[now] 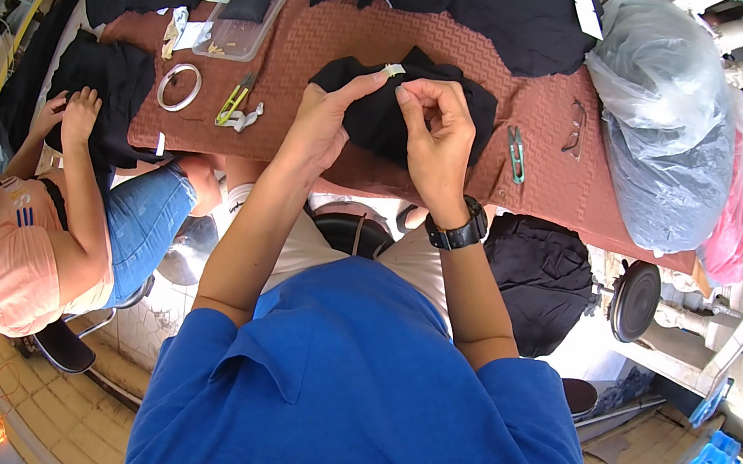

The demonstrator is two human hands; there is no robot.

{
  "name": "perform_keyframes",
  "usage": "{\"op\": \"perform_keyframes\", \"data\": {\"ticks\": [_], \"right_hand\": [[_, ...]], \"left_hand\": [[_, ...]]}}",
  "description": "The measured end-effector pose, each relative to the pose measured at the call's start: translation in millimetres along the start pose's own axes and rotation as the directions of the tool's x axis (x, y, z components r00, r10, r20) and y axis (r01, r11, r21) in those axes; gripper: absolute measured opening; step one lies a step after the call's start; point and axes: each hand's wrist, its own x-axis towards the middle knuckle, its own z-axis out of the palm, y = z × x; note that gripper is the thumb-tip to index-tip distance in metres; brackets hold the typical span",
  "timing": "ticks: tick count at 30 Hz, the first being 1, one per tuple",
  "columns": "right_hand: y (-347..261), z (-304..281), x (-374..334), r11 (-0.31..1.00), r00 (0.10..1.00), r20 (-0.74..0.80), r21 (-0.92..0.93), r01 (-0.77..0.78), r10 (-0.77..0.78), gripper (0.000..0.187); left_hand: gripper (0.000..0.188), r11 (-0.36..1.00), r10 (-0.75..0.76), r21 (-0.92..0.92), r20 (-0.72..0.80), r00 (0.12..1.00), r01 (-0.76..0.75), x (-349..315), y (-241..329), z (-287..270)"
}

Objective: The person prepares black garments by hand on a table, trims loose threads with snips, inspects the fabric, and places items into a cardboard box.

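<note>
Nearest the viewer, a blue shirt [373,399] is worn, with a black watch [457,235] strapped on the right wrist. Black cloth [374,129] is held up just above a table's reddish-brown cover [346,31]; it is clamped under the thumb of the left hand [324,114], a small pale tag [394,70] showing at the thumb's tip. The thumb and forefinger of the right hand [438,127] are brought close together beside it; whether anything is pinched cannot be told. At left, a seated co-worker [20,276] is seen with both hands by dark fabric. Around the cloth are laid green snips [515,155], a yellow cutter [234,101], a white ring [161,89] and eyeglasses [574,128]. Farther off, a clear box [275,14] and a grey plastic bag [671,115] are seen.
</note>
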Motion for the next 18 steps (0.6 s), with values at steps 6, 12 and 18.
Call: {"op": "perform_keyframes", "data": {"ticks": [6,12,18], "right_hand": [[-7.4,-2.0,0.0,0.999,0.999,0.035,-0.028,-0.023,0.024,0.009],[-4.5,-2.1,-0.7,0.998,0.999,0.028,-0.062,0.017,-0.015,0.009],[-3.4,-0.7,-0.5,0.999,1.000,0.016,-0.034,0.007,-0.006,0.009]], "left_hand": [[0.014,1.000,0.013,-0.012,0.030,0.999,-0.013,-0.2,0.2,0.1],[0.017,1.000,0.015,-0.013,0.028,1.000,-0.015,0.0,-0.3,-1.5],[0.015,1.000,0.003,-0.018,0.017,1.000,-0.003,-1.9,2.2,0.6]]}}
